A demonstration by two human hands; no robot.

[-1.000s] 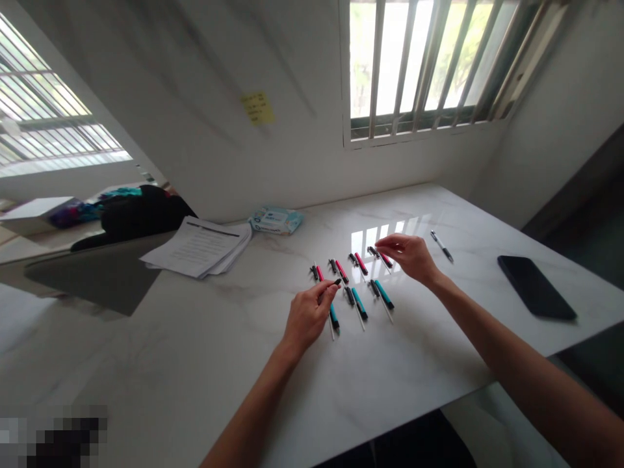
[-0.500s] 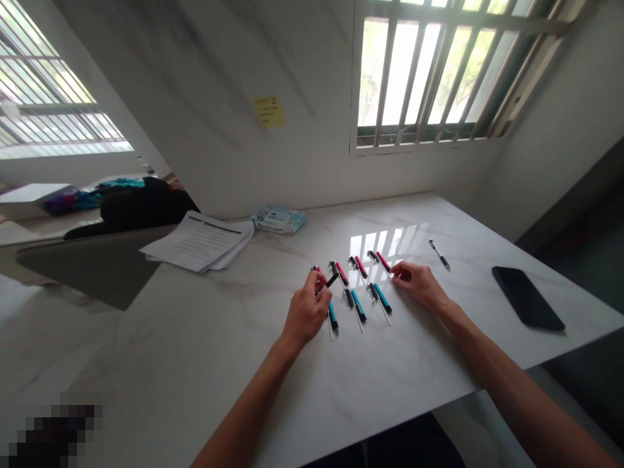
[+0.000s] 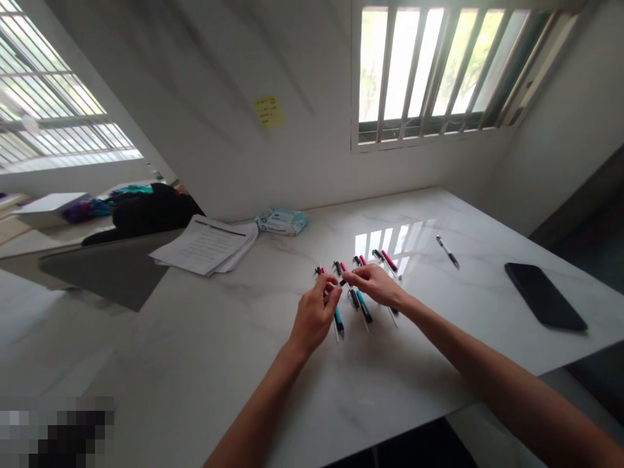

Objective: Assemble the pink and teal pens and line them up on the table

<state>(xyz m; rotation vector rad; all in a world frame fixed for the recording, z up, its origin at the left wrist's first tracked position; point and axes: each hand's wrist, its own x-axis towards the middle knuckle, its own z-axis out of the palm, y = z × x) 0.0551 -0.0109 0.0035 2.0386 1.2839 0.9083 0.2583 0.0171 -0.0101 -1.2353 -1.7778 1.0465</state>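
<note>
My left hand point(image 3: 313, 315) is closed around a small black pen part point(image 3: 342, 283), held just above the white marble table point(image 3: 439, 364). My right hand point(image 3: 374, 284) has come beside it, fingers pinched at the same black part. Under and around both hands lie two rows of pens: red pens point(image 3: 389, 260) in the far row, teal pens point(image 3: 363, 306) in the near row, each with a black piece next to it. My right hand hides some of them.
A lone black-and-white pen point(image 3: 447, 251) lies to the right, with a black phone point(image 3: 545, 296) further right near the edge. A stack of papers point(image 3: 207, 244) and a wipes pack point(image 3: 282, 221) sit at the back left. A yellow note point(image 3: 270, 111) is stuck on the wall.
My right hand moved left from the far red pens to meet my left hand at the black part. My left hand stayed closed on that part and rose a little.
</note>
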